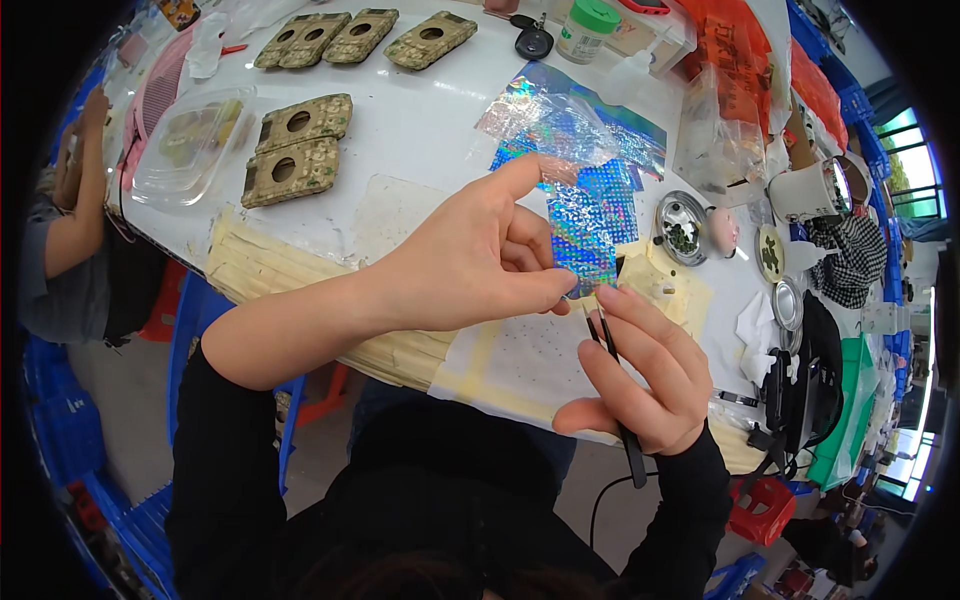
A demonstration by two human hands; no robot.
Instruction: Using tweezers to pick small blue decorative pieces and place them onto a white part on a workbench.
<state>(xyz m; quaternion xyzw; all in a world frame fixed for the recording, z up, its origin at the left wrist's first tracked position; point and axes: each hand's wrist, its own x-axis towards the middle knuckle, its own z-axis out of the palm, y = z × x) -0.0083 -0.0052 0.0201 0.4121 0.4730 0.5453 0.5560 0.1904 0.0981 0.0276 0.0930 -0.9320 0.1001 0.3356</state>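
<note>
A shiny blue holographic sheet (583, 240) is pinched at its lower edge by the thumb and fingers of my left hand (465, 250). Part of its upper side is covered by clear plastic film. My right hand (650, 375) holds black tweezers (622, 415), whose tips point up toward that lower edge. The right index fingertip meets or nearly meets the sheet's bottom corner. Under both hands lies a white paper (515, 365) with small dark specks. To the left sit camouflage-painted model tank hulls (290, 172), each with a round hole, and more stand farther back.
A clear plastic box (190, 150) stands at the left. A green-lidded jar (588, 30) and black key fob (534, 42) are at the back. On the right are a metal dish (682, 228) of small dark green parts and a white cup (800, 192). Someone's arm (85, 190) shows far left.
</note>
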